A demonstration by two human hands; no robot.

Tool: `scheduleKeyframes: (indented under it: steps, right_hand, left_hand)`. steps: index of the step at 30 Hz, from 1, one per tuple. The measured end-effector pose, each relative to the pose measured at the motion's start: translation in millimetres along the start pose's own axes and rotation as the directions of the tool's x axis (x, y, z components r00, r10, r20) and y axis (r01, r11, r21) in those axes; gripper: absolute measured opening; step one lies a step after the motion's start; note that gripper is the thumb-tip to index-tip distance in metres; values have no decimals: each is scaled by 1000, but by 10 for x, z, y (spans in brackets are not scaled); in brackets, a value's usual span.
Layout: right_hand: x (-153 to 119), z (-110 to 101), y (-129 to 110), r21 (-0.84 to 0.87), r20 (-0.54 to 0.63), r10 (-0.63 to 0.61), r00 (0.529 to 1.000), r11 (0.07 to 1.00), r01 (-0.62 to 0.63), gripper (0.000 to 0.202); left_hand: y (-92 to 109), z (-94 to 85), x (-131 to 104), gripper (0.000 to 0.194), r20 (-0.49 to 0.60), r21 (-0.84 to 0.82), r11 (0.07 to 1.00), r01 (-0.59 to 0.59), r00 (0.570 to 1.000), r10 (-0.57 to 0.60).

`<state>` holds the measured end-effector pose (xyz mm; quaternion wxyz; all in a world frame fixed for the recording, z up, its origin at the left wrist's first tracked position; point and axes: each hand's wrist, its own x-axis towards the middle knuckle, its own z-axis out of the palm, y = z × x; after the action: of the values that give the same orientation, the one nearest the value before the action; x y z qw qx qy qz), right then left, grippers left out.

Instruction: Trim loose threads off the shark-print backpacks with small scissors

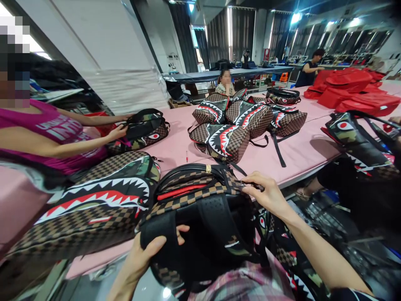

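A brown-and-black checkered backpack [184,200] rests at the pink table's near edge, its black straps and back panel facing me. Red shows along its top opening, beneath black handles. My left hand [147,253] grips a black shoulder strap at the lower left, thumb on the outside and fingertips showing past the strap's edge. At the bag's upper right corner, my right hand [266,192] pinches the dark edge between thumb and fingers. A larger checkered bag with a shark-mouth print [103,200] lies just left of it.
Several shark-print bags [234,121] are piled mid-table [175,154]. Red bags [351,92] lie at the back right. A person in magenta [62,133] handles a bag at left; another bag [354,138] is held at right. Bags hang below my right arm.
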<state>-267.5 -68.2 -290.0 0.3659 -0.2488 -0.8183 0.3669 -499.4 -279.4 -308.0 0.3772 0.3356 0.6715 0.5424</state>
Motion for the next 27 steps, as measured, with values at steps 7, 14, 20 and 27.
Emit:
scheduleKeyframes:
  steps: [7, 14, 20, 27]
  right_hand:
    - [161, 61, 24, -27, 45, 23, 999, 999, -22, 14]
    - [197, 64, 41, -98, 30, -26, 999, 995, 29, 14]
    - [215, 62, 67, -104, 25, -134, 991, 985, 136, 13]
    - [261, 23, 138, -364, 39, -436, 899, 832, 419, 14]
  left_hand:
    - [-37, -15, -55, 46, 7, -29, 999, -19, 1000, 19]
    - [-62, -25, -77, 40, 25, -54, 998, -16, 1000, 17]
    - [-37, 5, -98, 44, 36, -50, 999, -4, 999, 6]
    - [-18, 24, -120, 45, 43, -44, 999, -4, 999, 6]
